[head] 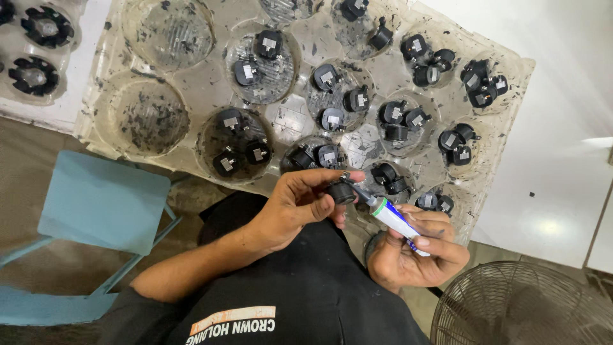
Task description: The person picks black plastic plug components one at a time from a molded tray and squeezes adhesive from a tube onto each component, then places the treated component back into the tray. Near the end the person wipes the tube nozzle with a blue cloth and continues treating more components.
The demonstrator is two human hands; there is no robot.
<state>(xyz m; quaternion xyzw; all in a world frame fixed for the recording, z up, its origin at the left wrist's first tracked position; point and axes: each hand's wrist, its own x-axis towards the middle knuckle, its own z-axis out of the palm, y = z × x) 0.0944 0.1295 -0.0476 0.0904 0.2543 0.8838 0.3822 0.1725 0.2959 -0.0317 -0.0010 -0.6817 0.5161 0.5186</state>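
my left hand (pixel 294 207) pinches a small black plastic part (pixel 341 191) just near the clear moulded tray (pixel 511 96) of similar parts. my right hand (pixel 415 252) grips a white tube (pixel 397 220), its nozzle touching the part (i'd judge a light, steady squeeze best, with the part held still and the tip kept on one spot).

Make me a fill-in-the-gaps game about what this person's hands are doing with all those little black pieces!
1. The left hand pinches one small ____ part in its fingers.
2. The right hand holds a white ____ with its tip at that part.
3. Many more such parts lie in the round wells of a clear plastic ____.
4. Beside the person's left arm stands a light ____ chair.

Missing words: black; tube; tray; blue
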